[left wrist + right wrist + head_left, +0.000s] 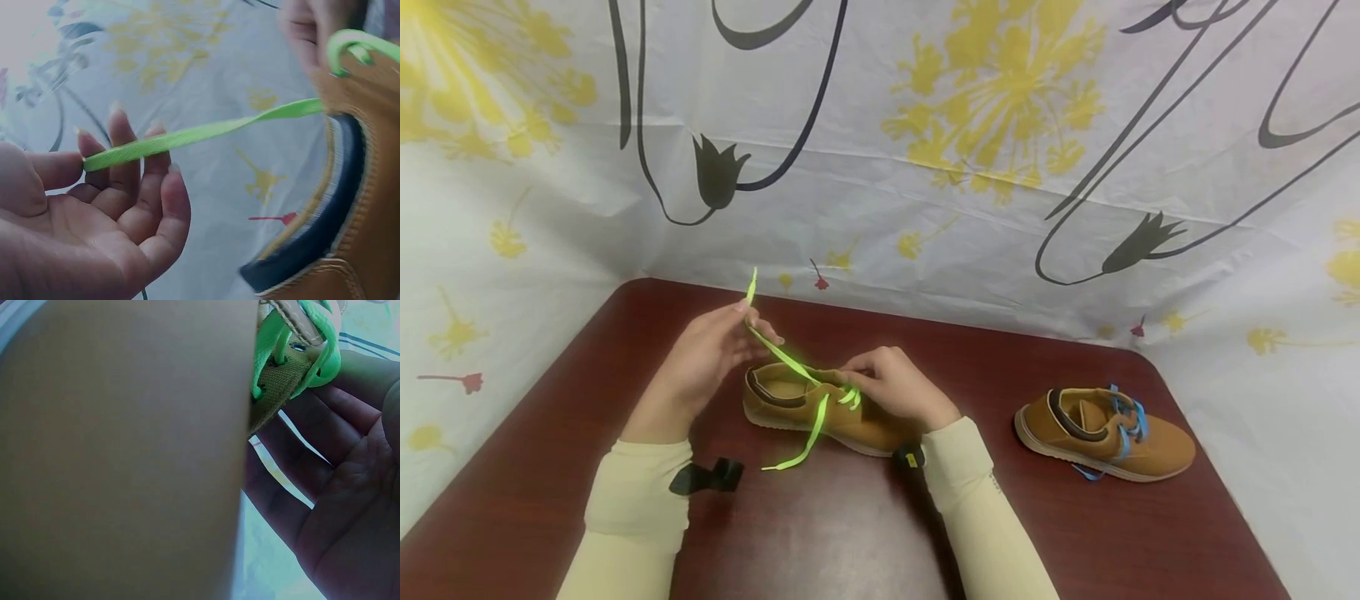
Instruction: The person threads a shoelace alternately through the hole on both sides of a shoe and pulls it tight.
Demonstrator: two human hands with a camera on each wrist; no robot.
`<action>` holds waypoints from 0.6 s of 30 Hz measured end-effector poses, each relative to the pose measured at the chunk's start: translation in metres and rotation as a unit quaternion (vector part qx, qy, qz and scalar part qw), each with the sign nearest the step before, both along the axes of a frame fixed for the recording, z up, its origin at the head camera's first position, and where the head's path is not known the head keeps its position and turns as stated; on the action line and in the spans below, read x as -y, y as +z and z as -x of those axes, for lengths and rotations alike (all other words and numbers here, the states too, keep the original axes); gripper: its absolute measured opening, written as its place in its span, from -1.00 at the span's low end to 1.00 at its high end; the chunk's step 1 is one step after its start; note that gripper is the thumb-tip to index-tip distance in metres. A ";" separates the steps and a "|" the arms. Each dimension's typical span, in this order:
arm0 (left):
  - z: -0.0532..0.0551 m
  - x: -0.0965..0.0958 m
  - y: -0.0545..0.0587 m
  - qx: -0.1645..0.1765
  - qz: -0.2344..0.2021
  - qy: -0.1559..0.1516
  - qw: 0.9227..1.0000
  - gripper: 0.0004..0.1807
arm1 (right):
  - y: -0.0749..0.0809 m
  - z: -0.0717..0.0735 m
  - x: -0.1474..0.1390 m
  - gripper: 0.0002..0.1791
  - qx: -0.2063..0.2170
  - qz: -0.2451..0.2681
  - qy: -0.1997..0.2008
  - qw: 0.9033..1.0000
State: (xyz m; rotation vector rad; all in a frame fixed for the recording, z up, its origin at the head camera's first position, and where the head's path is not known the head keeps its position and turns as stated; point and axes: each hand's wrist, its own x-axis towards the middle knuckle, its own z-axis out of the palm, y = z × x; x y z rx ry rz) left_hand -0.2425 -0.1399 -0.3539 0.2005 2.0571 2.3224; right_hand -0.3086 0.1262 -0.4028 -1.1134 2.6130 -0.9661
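A tan shoe [782, 414] with a dark collar and neon green lace lies on the table, toe pointing right. My left hand [711, 350] is raised above its heel. Between thumb and index finger it pinches one end of the shoelace [206, 130], which runs taut up from the eyelets; the other fingers are loosely bent. The lace's other end [811, 442] hangs over the near side onto the table. At the far eyelet flap [284, 387], my right hand [898, 387] grips the shoe, its fingers behind the flap. Its exact fingertip contact is partly hidden.
A second tan shoe [1157, 450] with blue laces [1138, 421] stands on the right of the dark red table [820, 533]. Patterned white sheeting [865, 192] surrounds the table's back and sides. A black strap piece [727, 475] juts from the left wrist.
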 end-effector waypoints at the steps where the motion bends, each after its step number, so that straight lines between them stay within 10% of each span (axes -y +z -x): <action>1: -0.001 0.003 0.000 -0.003 -0.024 -0.006 1.000 -0.66 | 0.000 0.000 0.000 -0.81 0.001 0.001 0.000 1.000; 7: -0.005 0.016 0.001 -0.013 -0.112 -0.025 0.993 -0.68 | -0.003 0.001 0.000 -0.80 0.004 0.005 -0.001 1.000; 12: -0.004 0.011 0.002 -0.015 -0.131 0.037 0.991 -0.71 | -0.003 0.001 0.000 -0.81 0.002 0.005 -0.006 1.000; 18: 0.002 -0.012 -0.003 -0.005 0.024 0.113 0.993 -0.72 | -0.003 0.001 0.000 -0.85 0.012 0.030 -0.038 0.999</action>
